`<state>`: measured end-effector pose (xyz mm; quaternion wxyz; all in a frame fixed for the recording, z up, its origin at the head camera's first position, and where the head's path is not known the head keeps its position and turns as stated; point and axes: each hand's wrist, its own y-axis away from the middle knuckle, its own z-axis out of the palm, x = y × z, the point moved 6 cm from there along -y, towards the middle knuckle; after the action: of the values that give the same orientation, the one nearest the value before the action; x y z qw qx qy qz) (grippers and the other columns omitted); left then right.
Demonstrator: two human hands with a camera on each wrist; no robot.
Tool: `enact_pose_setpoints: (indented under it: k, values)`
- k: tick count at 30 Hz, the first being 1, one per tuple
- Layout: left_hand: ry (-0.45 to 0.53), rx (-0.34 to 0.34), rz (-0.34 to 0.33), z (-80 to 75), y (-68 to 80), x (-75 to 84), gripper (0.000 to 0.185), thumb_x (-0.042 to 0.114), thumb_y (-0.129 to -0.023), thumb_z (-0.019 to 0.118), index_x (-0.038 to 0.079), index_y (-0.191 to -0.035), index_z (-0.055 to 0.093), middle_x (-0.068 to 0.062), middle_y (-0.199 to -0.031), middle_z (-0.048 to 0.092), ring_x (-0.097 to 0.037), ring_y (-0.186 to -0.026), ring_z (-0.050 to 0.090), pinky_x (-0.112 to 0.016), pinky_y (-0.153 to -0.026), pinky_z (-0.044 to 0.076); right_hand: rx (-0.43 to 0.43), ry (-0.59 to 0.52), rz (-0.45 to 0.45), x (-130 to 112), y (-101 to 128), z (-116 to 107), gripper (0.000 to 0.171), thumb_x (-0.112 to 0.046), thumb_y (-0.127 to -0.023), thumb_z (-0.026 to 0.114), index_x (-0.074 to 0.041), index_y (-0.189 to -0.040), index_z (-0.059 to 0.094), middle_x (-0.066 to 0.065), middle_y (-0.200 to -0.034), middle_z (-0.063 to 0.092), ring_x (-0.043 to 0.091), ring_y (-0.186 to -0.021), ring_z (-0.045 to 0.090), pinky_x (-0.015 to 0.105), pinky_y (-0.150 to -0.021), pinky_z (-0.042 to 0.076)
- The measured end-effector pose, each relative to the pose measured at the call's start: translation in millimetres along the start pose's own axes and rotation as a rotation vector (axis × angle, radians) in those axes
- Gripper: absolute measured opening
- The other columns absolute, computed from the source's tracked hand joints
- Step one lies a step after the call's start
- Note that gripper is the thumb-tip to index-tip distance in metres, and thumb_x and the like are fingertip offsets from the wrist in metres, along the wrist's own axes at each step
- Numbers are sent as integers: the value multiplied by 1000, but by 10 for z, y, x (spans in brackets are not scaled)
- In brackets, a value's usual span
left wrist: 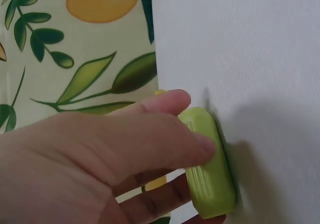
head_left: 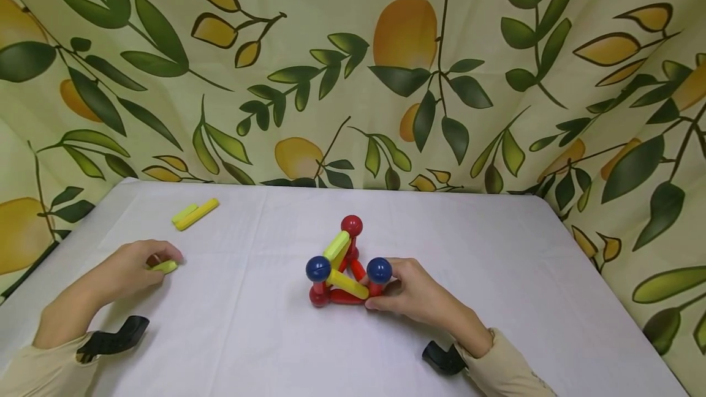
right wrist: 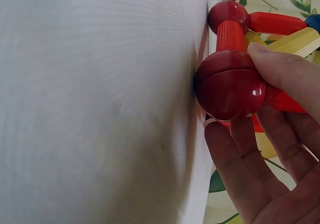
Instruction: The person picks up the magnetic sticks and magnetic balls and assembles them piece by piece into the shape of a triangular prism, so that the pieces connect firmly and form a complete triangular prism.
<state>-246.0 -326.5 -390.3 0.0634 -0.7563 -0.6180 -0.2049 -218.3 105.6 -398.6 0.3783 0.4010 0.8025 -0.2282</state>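
Observation:
My left hand [head_left: 118, 271] pinches a short yellow-green rod [left wrist: 212, 191] between thumb and fingers, close over the white table at the left. At mid-table stands a frame of magnetic rods and balls. Its base has red rods [head_left: 346, 296] and red balls [right wrist: 230, 87]; red uprights carry two blue balls [head_left: 318, 268] and a red ball [head_left: 352, 225] at the top corners. Two yellow rods [head_left: 349, 285] join the upper balls. My right hand [head_left: 413, 293] holds the frame's right front corner, thumb and fingers about the lower red ball, which they hide in the head view.
Two loose yellow rods, a longer one [head_left: 197, 214] and a shorter one [head_left: 184, 213], lie side by side at the back left of the white table [head_left: 265, 336]. A curtain [head_left: 331, 90] printed with leaves and fruit hangs along the table's back edge and sides.

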Motion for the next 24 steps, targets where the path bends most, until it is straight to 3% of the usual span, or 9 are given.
enact_pose_setpoints:
  k: [6,12,24]
  values:
    - [-1,82,84,5,7,223,23,-1,-82,68,8,-103,71,-5,-97,67,-16,-85,55,-25,-66,44,4,1,3,-2,2,-9,25,-17,-76,86,-13,-97,72,-4,-88,70,8,-83,59,23,-78,54]
    - [23,184,198,-5,30,512,24,0,-81,72,11,-102,72,-1,-99,70,-7,-81,55,-24,-66,45,5,-18,8,6,3,-7,26,-18,-76,86,-13,-99,74,-3,-90,72,9,-84,62,22,-80,56]
    - [108,242,409,52,65,970,31,-7,-80,70,6,-108,71,7,-93,63,-3,-81,51,-21,-65,45,3,-53,16,15,2,-10,28,-18,-75,87,-13,-100,76,-2,-91,73,8,-85,64,20,-80,56]
